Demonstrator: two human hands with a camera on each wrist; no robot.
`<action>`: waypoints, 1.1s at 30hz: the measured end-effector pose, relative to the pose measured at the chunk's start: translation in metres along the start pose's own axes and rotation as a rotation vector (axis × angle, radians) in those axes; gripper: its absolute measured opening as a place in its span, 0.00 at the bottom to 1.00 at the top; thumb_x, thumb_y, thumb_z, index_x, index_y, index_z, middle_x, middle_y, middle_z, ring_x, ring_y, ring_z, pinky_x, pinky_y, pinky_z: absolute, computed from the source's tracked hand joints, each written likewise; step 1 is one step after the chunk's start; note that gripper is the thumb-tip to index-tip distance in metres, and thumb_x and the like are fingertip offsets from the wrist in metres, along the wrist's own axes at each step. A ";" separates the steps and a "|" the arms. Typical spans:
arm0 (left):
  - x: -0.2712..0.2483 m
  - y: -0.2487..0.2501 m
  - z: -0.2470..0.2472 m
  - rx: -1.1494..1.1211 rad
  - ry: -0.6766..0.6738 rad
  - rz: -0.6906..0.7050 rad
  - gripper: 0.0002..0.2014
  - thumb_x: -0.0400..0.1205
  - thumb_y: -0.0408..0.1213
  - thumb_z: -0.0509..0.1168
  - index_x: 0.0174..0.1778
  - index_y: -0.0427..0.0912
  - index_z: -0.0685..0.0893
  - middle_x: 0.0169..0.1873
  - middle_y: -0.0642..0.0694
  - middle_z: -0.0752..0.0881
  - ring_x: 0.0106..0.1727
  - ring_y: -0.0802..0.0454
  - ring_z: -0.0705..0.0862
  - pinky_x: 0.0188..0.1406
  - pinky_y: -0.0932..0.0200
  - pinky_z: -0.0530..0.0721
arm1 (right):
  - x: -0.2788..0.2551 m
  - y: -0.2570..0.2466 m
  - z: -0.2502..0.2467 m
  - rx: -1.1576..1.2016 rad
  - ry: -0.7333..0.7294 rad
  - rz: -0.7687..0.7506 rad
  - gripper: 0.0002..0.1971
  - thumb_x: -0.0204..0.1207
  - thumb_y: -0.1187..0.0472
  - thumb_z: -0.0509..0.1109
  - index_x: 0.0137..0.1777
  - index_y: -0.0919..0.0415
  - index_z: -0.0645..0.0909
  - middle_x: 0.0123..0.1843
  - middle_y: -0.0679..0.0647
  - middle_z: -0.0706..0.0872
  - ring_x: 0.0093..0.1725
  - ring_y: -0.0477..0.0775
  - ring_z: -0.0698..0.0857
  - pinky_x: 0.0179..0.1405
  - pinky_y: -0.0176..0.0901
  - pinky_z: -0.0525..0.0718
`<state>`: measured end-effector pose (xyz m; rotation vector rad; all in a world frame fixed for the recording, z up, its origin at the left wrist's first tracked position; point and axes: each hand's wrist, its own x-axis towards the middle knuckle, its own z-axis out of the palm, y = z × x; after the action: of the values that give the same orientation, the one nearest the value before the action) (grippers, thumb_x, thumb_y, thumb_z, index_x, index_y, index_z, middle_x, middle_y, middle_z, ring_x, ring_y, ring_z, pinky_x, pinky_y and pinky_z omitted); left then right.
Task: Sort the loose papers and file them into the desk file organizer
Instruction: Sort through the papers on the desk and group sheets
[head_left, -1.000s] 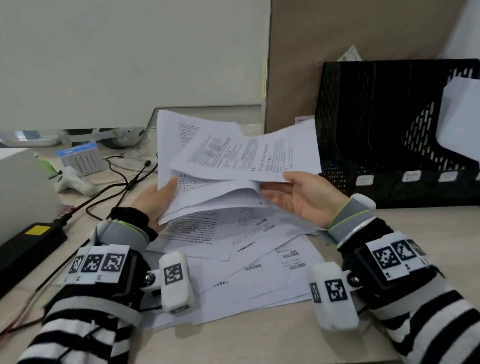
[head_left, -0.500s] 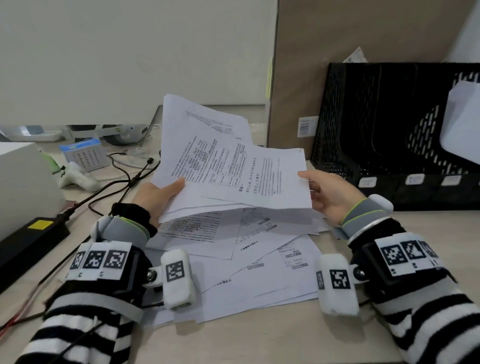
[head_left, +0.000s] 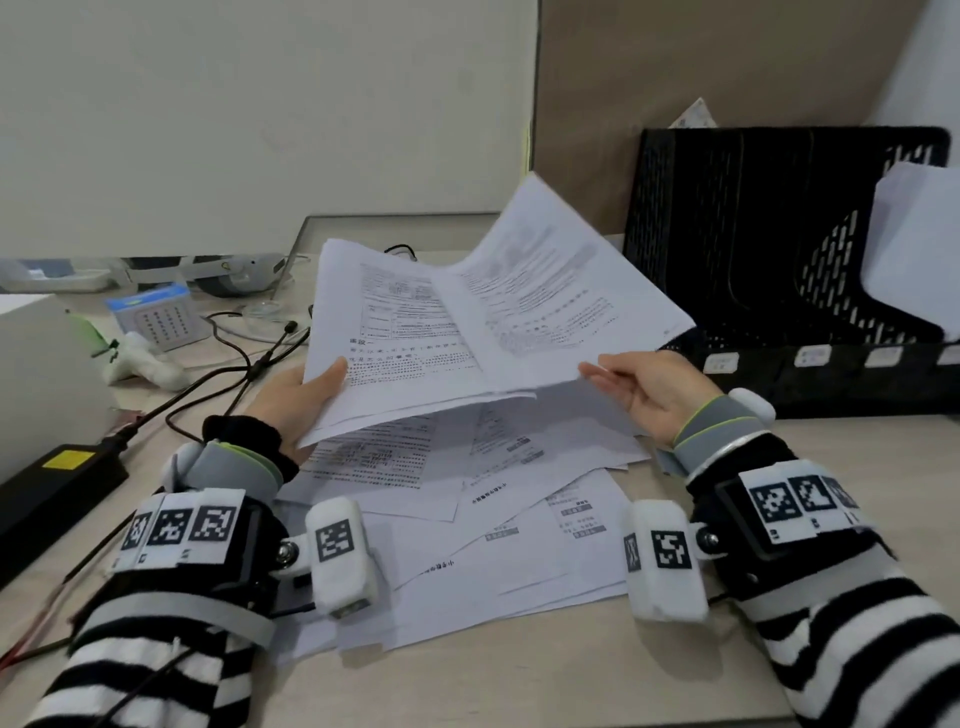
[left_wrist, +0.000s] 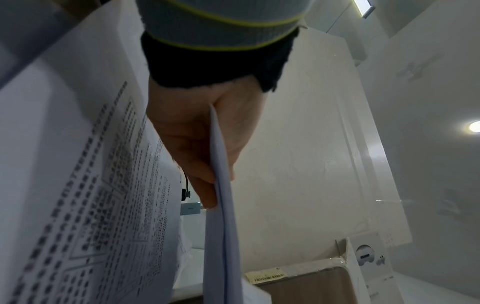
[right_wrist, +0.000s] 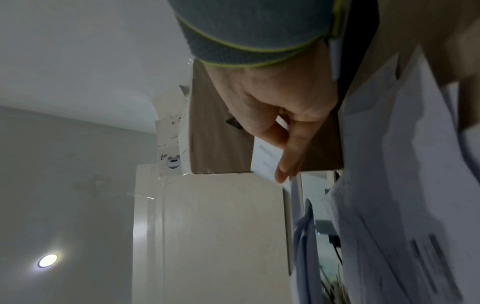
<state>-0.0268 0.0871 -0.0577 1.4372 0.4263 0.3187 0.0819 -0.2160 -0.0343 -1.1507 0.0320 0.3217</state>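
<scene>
Our left hand pinches the lifted sheets; our right hand touches their edge with straight fingers. Under them loose papers litter the desk. Beyond our right hand stands the black file organizer; cables lie beyond our left.

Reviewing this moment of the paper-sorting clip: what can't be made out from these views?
- Left hand fingers: head view, hidden behind the held sheets.
- Printed text on the sheets: all views, too small or blurred to read.
- File organizer right end: head view, cut off by the frame edge; its slot labels are too small.
- Right hand contact with the sheets: right wrist view blurred, so a grip cannot be confirmed.
- Lower loose papers: head view, overlapped by others.
</scene>
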 end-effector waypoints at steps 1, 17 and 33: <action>-0.001 0.001 0.001 -0.011 0.004 -0.002 0.11 0.86 0.41 0.60 0.58 0.40 0.80 0.46 0.42 0.87 0.28 0.54 0.89 0.22 0.63 0.85 | -0.004 0.001 0.004 0.041 -0.042 0.017 0.05 0.81 0.77 0.60 0.54 0.74 0.73 0.29 0.64 0.88 0.26 0.51 0.90 0.22 0.31 0.85; -0.008 0.001 0.018 0.018 0.020 0.102 0.17 0.78 0.28 0.70 0.63 0.38 0.81 0.56 0.36 0.88 0.49 0.41 0.88 0.52 0.47 0.86 | -0.025 0.020 0.031 -0.296 -0.350 0.215 0.10 0.84 0.65 0.59 0.60 0.66 0.78 0.54 0.65 0.90 0.45 0.57 0.92 0.34 0.39 0.89; -0.013 0.003 0.027 0.001 -0.154 0.197 0.12 0.80 0.34 0.66 0.60 0.41 0.81 0.45 0.46 0.92 0.41 0.49 0.91 0.40 0.54 0.90 | -0.008 0.021 0.022 -0.473 -0.175 -0.074 0.11 0.87 0.61 0.55 0.57 0.57 0.80 0.50 0.48 0.87 0.52 0.55 0.85 0.55 0.45 0.82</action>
<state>-0.0256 0.0574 -0.0517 1.4964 0.1598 0.3629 0.0658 -0.1905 -0.0421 -1.5831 -0.2522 0.3745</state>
